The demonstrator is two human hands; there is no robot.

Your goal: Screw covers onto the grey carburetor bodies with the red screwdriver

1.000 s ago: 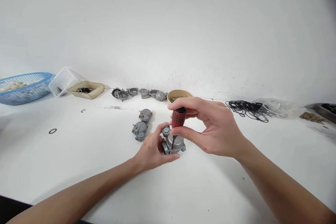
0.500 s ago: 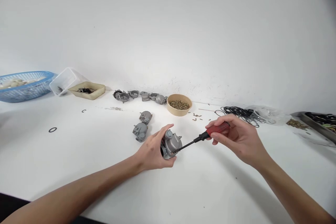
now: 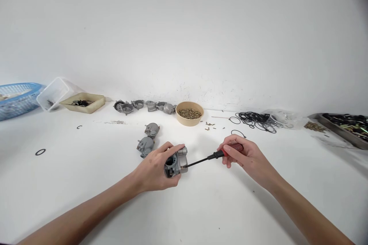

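My left hand (image 3: 158,166) is wrapped round a grey metal carburetor (image 3: 174,162) near the middle of the table, its round bore facing up toward me. In my right hand (image 3: 244,155) is a screwdriver (image 3: 217,154) with a red and black handle, its shaft pointing left. The tip meets a small brass-coloured screw at the carburetor's lower right side. Just beyond my left hand stand two similar carburetors (image 3: 152,129) (image 3: 145,144).
Along the wall are grey metal parts (image 3: 127,108), a tan bowl of screws (image 3: 189,122), black rings (image 3: 250,119) and a metal tray (image 3: 342,132). At left are a blue basket (image 3: 20,109), a yellowish tray (image 3: 96,105) and a black ring (image 3: 40,152).
The carburetor has been turned in my left hand, so its bore now shows. Both hands and the screwdriver sit a little further left, and the whole view has shifted slightly.
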